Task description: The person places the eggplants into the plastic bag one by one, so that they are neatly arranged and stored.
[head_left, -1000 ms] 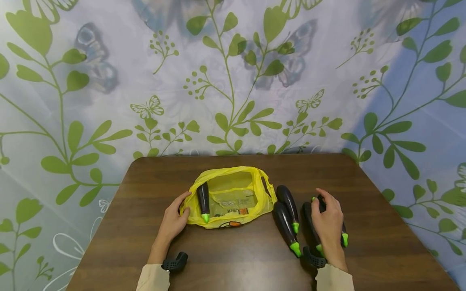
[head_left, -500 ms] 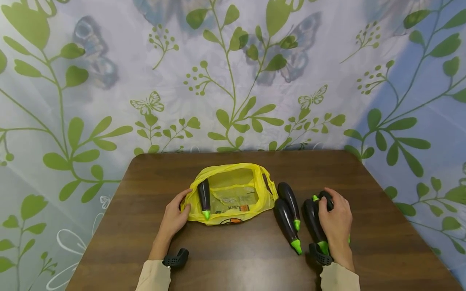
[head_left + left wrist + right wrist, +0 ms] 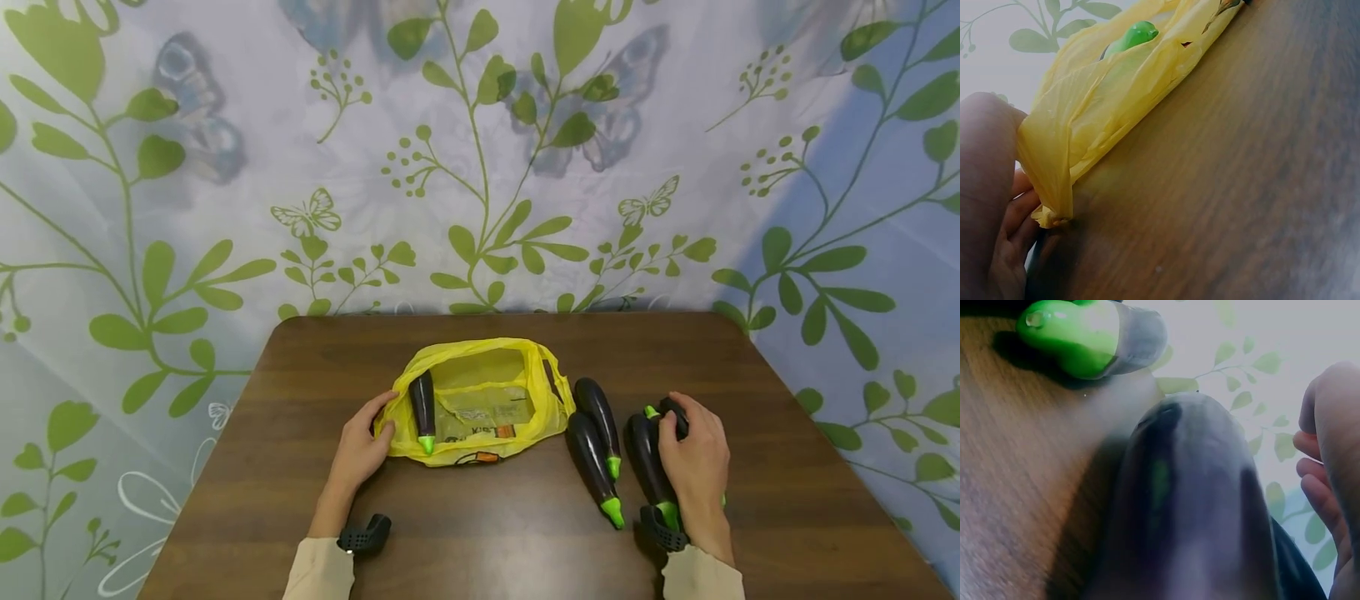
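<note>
My left hand (image 3: 360,446) holds the left edge of a yellow plastic bag (image 3: 408,433), thumb against fingers. In the left wrist view the bag's film (image 3: 1054,150) bunches at those fingers. The bag lies on its side, mouth facing me, with one dark eggplant (image 3: 422,408) inside. My right hand (image 3: 697,458) hovers over a cluster of eggplants, fingers loosely bent. Beside it lies an eggplant (image 3: 648,458). In the right wrist view a near eggplant (image 3: 1197,500) and a green cap (image 3: 1072,337) sit apart from my fingertips (image 3: 1307,444). My hand partly hides the other eggplants.
A pair of eggplants (image 3: 592,454) lies between the bag and the right-hand cluster. All of this rests on a brown wooden table (image 3: 480,525) with rounded far corners. Behind it hangs a cloth (image 3: 480,167) printed with leaves and butterflies.
My right hand has shifted slightly right over the cluster since a second ago, showing more of the dark eggplant behind it. In the last half second it has stayed almost still.
</note>
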### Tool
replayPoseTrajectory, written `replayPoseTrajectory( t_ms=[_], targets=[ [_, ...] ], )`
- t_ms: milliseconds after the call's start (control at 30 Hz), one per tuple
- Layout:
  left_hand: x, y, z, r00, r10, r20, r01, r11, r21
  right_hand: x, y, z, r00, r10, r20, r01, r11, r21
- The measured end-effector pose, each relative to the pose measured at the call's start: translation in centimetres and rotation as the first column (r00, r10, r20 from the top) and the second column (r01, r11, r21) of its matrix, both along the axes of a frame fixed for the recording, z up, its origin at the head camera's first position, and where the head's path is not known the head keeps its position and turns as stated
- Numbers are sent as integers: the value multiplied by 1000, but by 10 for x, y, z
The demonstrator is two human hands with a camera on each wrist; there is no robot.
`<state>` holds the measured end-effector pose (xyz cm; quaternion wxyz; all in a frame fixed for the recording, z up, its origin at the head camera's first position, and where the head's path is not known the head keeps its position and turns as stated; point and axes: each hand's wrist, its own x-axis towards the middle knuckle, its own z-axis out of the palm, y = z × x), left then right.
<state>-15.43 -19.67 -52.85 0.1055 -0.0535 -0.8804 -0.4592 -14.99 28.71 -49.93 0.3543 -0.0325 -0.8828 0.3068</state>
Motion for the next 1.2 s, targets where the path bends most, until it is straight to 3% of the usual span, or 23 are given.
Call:
replayPoseTrajectory(
  t_ms=[500,933,1200],
  targets=[
    [-2,-5,1,1000,8,-8,-9,1000,-14,-6,-2,4,1000,-3,-22,3,1000,-21],
    [-7,-6,9,1000,-21,-21,20,999,-44,-7,-4,5,1000,-3,-27,2,1000,-25],
    [2,1,0,1000,3,-21,-3,1000,-29,3,2,7,1000,-10,11,11,1000,-7]
  ],
)
